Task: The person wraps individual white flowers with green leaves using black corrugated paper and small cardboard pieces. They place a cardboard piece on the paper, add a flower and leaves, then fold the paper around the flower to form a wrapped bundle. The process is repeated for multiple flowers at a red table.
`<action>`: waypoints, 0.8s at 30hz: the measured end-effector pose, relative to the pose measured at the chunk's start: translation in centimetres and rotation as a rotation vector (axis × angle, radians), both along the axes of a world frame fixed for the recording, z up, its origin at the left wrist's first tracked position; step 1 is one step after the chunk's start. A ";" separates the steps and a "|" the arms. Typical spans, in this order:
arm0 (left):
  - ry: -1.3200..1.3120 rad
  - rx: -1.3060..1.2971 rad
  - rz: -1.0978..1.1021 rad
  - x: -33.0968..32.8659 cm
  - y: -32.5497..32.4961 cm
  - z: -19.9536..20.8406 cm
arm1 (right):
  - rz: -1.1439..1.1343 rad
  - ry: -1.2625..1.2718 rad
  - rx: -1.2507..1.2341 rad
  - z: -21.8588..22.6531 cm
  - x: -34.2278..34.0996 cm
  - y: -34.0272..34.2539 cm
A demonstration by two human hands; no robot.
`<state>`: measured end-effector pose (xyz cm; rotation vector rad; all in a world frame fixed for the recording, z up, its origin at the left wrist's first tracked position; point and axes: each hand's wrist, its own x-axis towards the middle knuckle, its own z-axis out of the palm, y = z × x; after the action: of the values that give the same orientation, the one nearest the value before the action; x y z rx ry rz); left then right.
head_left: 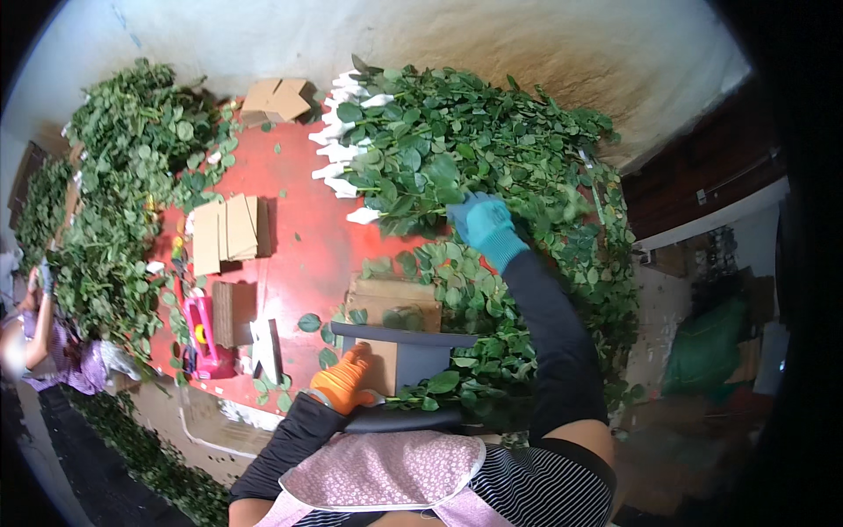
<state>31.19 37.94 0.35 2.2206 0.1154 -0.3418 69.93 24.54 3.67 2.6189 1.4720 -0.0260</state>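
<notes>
My left hand (341, 383), in an orange glove, lies at the left edge of a brown cardboard piece (378, 367) on a dark grey stand. Its fingers are apart and touch the cardboard; a pale tip beside the thumb is too small to make out. My right hand (483, 224), gloved in teal, reaches farther out to a heap of leafy rose stems (492, 132). Its fingers are bent around a stem at the near side of the heap, partly hidden by leaves. White sleeves (338, 151) cover the heads at the heap's left end.
Cardboard sheets (230, 233) lie on the red table (303, 233). A pink tape dispenser (204, 338) stands near its front left, beside a brown cardboard stack (233, 314). More leafy stems (132, 132) are piled at left, where another person's arm (41, 325) shows. Walls stand behind.
</notes>
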 end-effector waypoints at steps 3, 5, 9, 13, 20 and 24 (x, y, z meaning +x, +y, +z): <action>-0.009 -0.037 0.034 -0.7 0.0 -1.8 | 0.262 -0.006 0.343 6.6 -7.0 -4.6; -0.033 0.035 0.036 -0.7 0.3 -1.1 | 0.284 -0.012 0.342 8.5 -12.1 -7.2; 0.079 -0.111 0.006 0.0 1.1 -1.0 | 0.233 0.524 0.378 6.0 -17.8 -13.5; 0.065 -0.530 0.087 0.0 1.2 0.4 | -0.360 1.313 0.633 -0.6 -22.1 -20.7; -0.224 -0.063 0.127 -0.8 1.2 -3.2 | -0.319 1.213 0.678 4.6 -22.4 -17.3; -0.005 -0.218 0.128 -0.6 1.3 -3.8 | -0.218 0.750 0.089 3.0 -21.2 -15.5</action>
<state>30.56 39.24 -3.42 1.9874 0.2072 -0.2653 48.74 9.04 6.66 2.9864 1.3426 -1.0893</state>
